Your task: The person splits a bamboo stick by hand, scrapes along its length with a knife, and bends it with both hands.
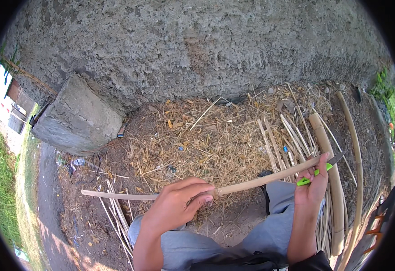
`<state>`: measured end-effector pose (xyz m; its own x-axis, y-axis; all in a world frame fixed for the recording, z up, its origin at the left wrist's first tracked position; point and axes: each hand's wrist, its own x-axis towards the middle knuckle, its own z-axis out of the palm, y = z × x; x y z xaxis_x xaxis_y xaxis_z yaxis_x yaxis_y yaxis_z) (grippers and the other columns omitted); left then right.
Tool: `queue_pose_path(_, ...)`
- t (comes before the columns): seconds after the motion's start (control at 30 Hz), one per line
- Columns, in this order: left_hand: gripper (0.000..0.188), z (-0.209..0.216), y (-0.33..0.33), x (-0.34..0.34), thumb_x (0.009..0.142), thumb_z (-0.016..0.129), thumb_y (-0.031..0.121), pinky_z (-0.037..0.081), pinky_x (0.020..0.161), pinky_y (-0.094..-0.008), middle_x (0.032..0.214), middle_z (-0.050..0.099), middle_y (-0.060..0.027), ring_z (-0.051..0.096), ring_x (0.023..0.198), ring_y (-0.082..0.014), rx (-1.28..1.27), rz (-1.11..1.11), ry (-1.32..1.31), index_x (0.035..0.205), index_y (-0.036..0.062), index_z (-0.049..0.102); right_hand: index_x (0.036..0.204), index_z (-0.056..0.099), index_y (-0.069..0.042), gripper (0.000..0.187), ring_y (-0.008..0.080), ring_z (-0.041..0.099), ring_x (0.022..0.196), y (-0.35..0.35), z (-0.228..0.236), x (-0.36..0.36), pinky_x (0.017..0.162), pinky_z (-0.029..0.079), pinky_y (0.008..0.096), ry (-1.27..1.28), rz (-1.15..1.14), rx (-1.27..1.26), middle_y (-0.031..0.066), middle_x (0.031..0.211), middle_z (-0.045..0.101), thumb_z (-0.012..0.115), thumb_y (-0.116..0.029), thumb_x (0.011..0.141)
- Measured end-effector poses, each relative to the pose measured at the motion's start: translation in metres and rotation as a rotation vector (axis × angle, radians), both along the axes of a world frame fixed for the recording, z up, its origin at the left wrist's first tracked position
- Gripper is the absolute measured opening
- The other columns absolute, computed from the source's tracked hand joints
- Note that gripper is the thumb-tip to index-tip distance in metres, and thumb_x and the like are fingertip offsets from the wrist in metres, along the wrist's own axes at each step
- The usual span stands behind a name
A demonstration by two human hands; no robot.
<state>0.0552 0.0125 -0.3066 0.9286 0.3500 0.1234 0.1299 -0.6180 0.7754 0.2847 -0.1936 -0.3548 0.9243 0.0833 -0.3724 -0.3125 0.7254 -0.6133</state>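
A long, split bamboo strip [260, 180] lies across in front of me, slightly bowed, its right end higher than its left. My left hand [175, 205] is closed around it near the middle, thumb and fingers pinching it beside a node. At the right end, my right hand [312, 187] grips a knife with a bright green handle [324, 170]. The dark blade points up and right, by the strip's end. The fingers of that hand also touch the strip; whether the blade's edge meets it I cannot tell.
Several thin bamboo strips [292, 135] lie to my right, beside a thick bamboo pole [326, 144] and a longer curved one [354, 149]. More strips [115, 212] rest at my left. Straw and shavings [193, 140] cover the ground before a rough wall [184, 49]. A concrete block [78, 117] stands left.
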Motion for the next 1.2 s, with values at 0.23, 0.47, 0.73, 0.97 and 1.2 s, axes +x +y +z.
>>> queue_pose_path(0.23, 0.016, 0.000, -0.005, 0.007, 0.087, 0.072, 0.001, 0.055, 0.062, -0.0269, 0.091, 0.071, -0.0112, 0.070, 0.077, -0.0166, -0.098, 0.103, -0.010, 0.102, -0.0031, 0.072, 0.098, 0.052, -0.012, 0.023, 0.0003, 0.035, 0.052, -0.001, 0.002, -0.004, 0.046, 0.035, 0.0163, -0.035, 0.009, 0.032, -0.0011, 0.079, 0.055, 0.064, -0.031, 0.100)
queue_pose_path(0.47, 0.008, -0.011, -0.005, 0.006, 0.089, 0.069, 0.000, 0.053, 0.058, -0.0280, 0.082, 0.069, -0.0112, 0.068, 0.067, -0.0157, -0.010, 0.118, -0.057, 0.094, -0.0054, 0.069, 0.104, 0.051, -0.012, 0.023, 0.0002, 0.035, 0.054, 0.003, 0.003, -0.009, 0.048, 0.035, 0.0162, -0.051, 0.006, 0.045, 0.0008, 0.083, 0.056, 0.064, -0.031, 0.100)
queue_pose_path(0.73, 0.013, -0.009, -0.008, 0.008, 0.103, 0.054, 0.014, 0.053, 0.053, -0.0301, 0.074, 0.069, -0.0088, 0.072, 0.061, -0.0203, -0.067, 0.220, 0.124, 0.098, 0.0021, 0.056, 0.105, 0.050, -0.012, 0.024, 0.0001, 0.035, 0.053, 0.003, 0.004, -0.009, 0.049, 0.036, 0.0161, -0.068, 0.030, 0.085, 0.0018, 0.084, 0.056, 0.063, -0.031, 0.100)
queue_pose_path(0.97, 0.016, -0.001, -0.011, 0.012, 0.103, 0.053, 0.014, 0.052, 0.052, -0.0309, 0.071, 0.068, -0.0098, 0.071, 0.059, -0.0205, -0.209, 0.317, 0.187, 0.093, 0.0005, 0.056, 0.108, 0.050, -0.013, 0.024, -0.0001, 0.035, 0.053, 0.003, 0.006, -0.009, 0.049, 0.036, 0.0157, -0.048, 0.022, 0.071, 0.0017, 0.085, 0.056, 0.064, -0.031, 0.100)
queue_pose_path(1.2, 0.017, -0.010, -0.002, 0.008, 0.100, 0.059, 0.013, 0.050, 0.051, -0.0343, 0.066, 0.067, -0.0112, 0.068, 0.056, -0.0227, 0.213, 0.328, 0.167, 0.089, -0.0005, 0.057, 0.110, 0.050, -0.013, 0.025, -0.0003, 0.036, 0.055, 0.002, 0.006, -0.009, 0.050, 0.036, 0.0155, -0.057, 0.007, 0.074, 0.0021, 0.087, 0.056, 0.064, -0.031, 0.100)
